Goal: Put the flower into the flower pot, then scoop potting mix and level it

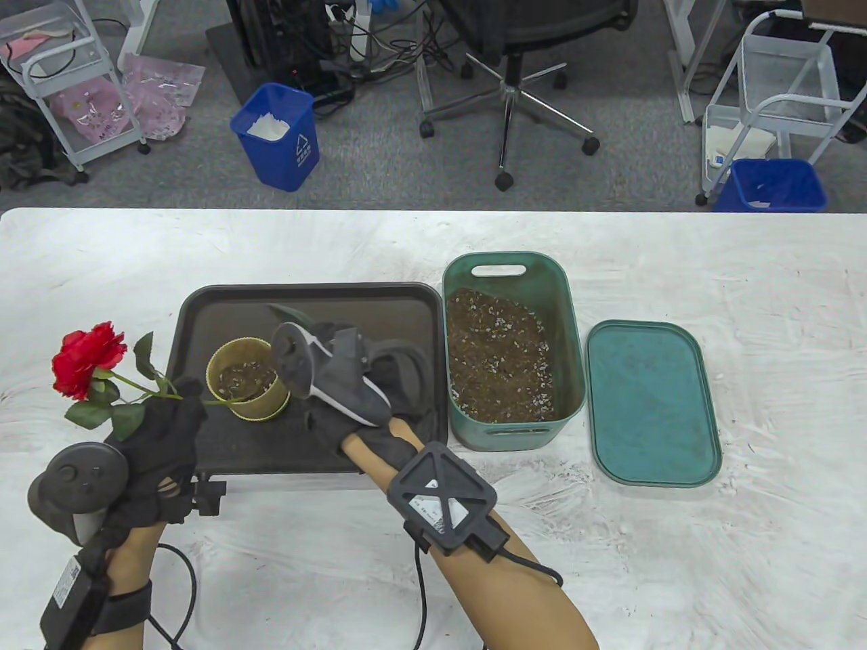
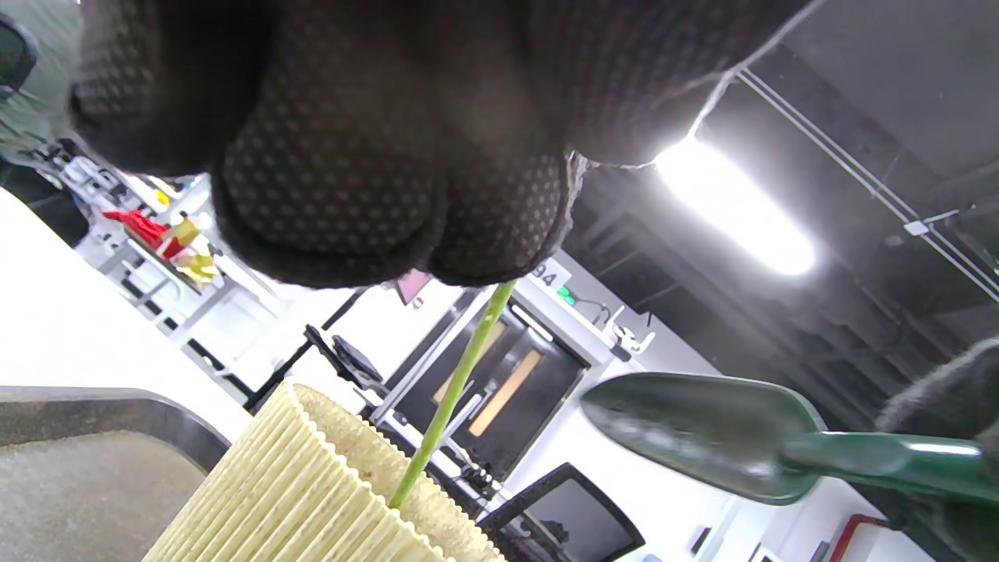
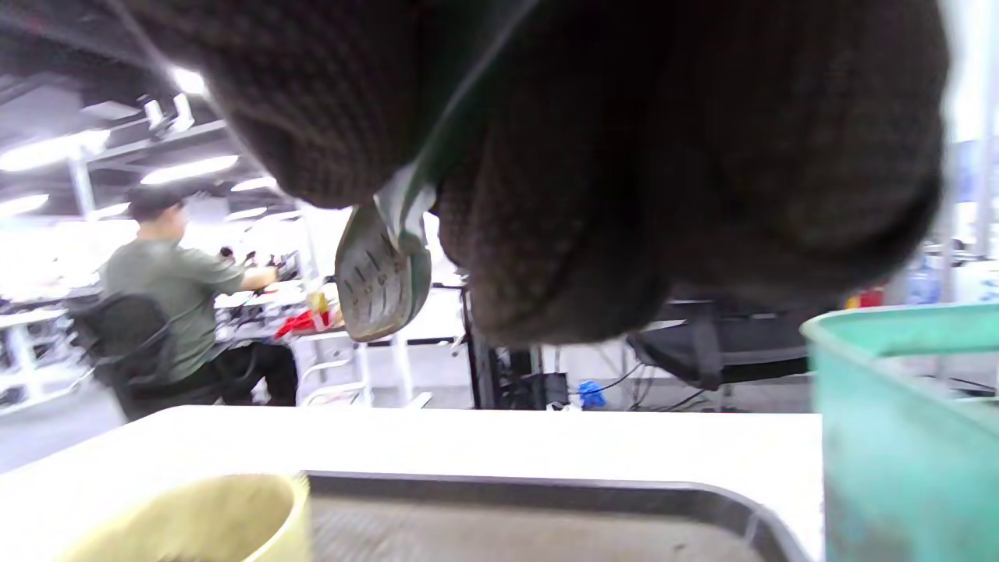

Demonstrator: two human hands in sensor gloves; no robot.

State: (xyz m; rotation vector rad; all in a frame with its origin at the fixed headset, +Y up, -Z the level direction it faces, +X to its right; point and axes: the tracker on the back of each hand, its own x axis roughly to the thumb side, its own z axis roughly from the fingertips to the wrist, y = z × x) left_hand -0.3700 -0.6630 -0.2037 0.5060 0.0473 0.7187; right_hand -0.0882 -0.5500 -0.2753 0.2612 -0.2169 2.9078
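The red rose (image 1: 88,359) leans far out to the left over the table. My left hand (image 1: 181,406) pinches its green stem (image 2: 453,390), whose lower end goes into the ribbed yellow flower pot (image 1: 247,379) on the dark tray (image 1: 399,305). There is some potting mix in the pot. My right hand (image 1: 349,369) hovers just right of the pot and grips a green trowel (image 1: 290,313), with the blade (image 2: 702,437) raised above the pot's far side. The right wrist view shows the trowel blade (image 3: 382,273) under my fingers and the pot (image 3: 195,519) below.
A green bin (image 1: 565,325) full of potting mix stands right of the tray, with its lid (image 1: 650,403) lying flat further right. A person sits at a desk behind the table in the right wrist view. Beyond the table's far edge are a chair, carts and blue bins.
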